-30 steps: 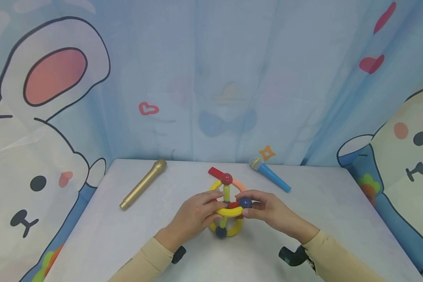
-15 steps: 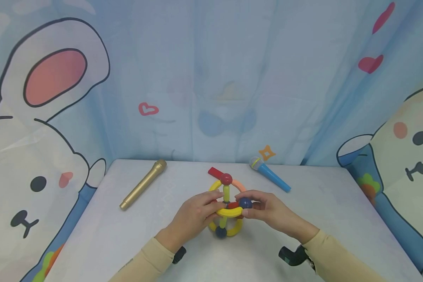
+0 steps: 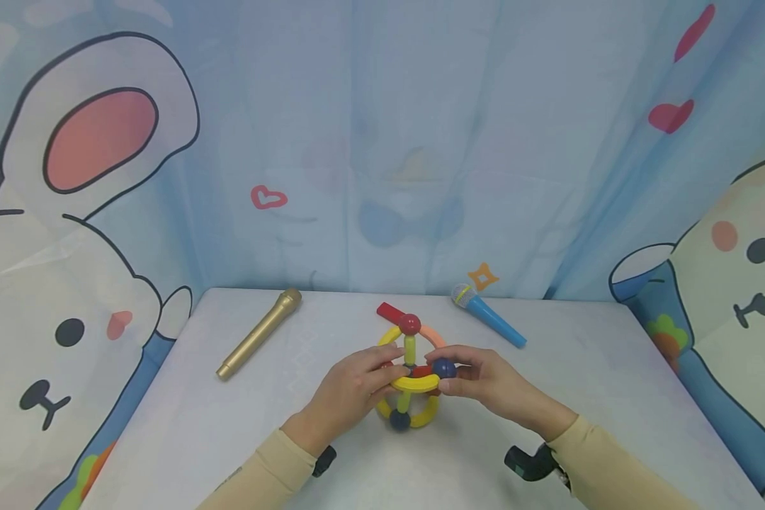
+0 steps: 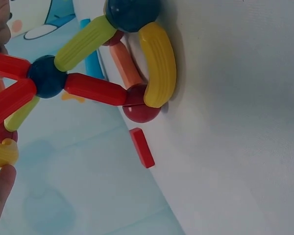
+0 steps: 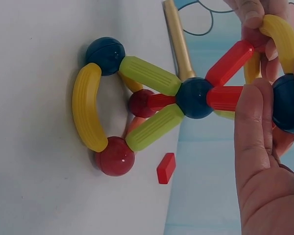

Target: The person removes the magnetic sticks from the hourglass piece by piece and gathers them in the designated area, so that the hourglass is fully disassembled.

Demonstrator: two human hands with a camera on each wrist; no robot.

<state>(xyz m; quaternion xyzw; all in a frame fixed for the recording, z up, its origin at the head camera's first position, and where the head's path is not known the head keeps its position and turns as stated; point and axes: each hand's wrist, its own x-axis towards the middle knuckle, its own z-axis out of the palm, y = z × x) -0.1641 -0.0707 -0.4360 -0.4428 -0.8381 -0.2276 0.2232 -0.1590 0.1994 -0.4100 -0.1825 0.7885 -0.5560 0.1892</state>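
Observation:
A ball-and-stick building toy stands on the white table, its straight and curved sticks joined by red and blue balls. In the head view my left hand [image 3: 359,382] grips its upper left side, near a red ball [image 5: 254,40] and a yellow curved stick [image 3: 416,384]. My right hand [image 3: 500,382] pinches a blue ball [image 3: 444,367] on the upper right side between thumb and fingers. In the right wrist view, a central blue ball [image 5: 194,98] joins red and green straight sticks. Below it, a ring of curved sticks and balls rests on the table. The fingers hide part of the upper ring.
A loose red block [image 3: 390,312] lies just behind the toy. At the back left is a gold microphone [image 3: 258,334], and a blue toy microphone [image 3: 489,317] is at the back right. A printed blue curtain [image 3: 408,234] hangs behind the table [image 3: 185,425].

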